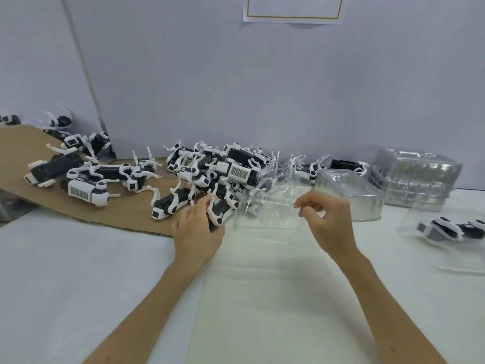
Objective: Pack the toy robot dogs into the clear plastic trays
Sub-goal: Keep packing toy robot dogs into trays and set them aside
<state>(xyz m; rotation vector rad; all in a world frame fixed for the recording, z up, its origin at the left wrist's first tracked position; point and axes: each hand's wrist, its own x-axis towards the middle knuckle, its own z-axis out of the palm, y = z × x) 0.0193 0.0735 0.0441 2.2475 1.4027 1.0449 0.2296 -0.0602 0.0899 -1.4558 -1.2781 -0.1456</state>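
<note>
Here, dog (pixel 221 212) within left fingers (pixel 201 206), tray (pixel 270 210) between right fingers (pixel 307 204).

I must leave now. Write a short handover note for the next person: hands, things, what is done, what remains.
Left hand: grips one toy dog, not yet in a tray.
Right hand: seems to pinch the empty clear tray beside it.
Done: one packed dog, far right.
Left: pile of dogs on the cardboard; spare trays at back right.
</note>
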